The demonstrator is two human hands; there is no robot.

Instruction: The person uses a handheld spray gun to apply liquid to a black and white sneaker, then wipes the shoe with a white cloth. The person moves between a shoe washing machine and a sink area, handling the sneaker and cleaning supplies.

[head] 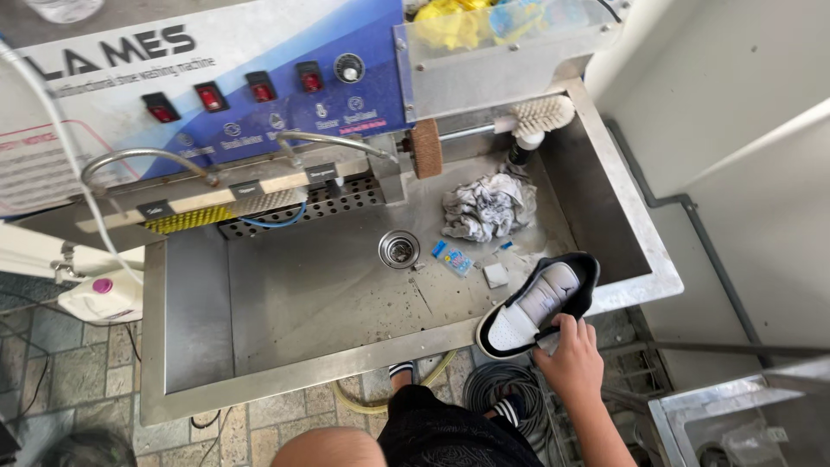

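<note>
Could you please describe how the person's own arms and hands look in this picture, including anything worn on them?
Only one arm shows clearly, on the right: the right hand is bare, with no glove, ring or watch visible, and the forearm has no sleeve. A rounded bare part at the bottom edge may be the other arm or a knee; the left hand is not in view.

My right hand (571, 359) grips a black-and-white sneaker (538, 304) of smooth, faintly glossy leather. The steel wash basin (285, 285) looks dull, scuffed and gritty. A crumpled grey-white cloth rag (487, 206) lies soft and matt beside a bristly white brush (543, 114).
</note>
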